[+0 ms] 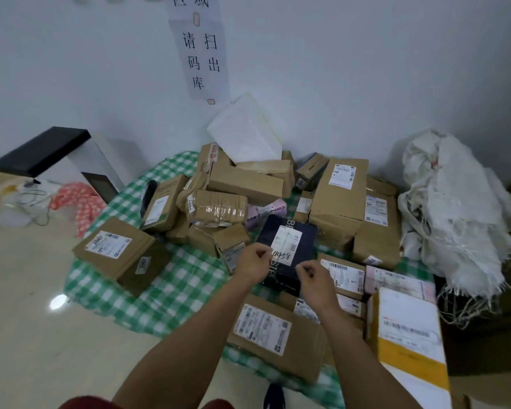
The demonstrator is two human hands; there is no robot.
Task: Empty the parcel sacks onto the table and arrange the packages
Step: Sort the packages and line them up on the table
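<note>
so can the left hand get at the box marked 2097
Probably yes: the box marked 2097 lies at the pile's left side with nothing on top, and only bare checked cloth lies between it and the left hand.
</note>
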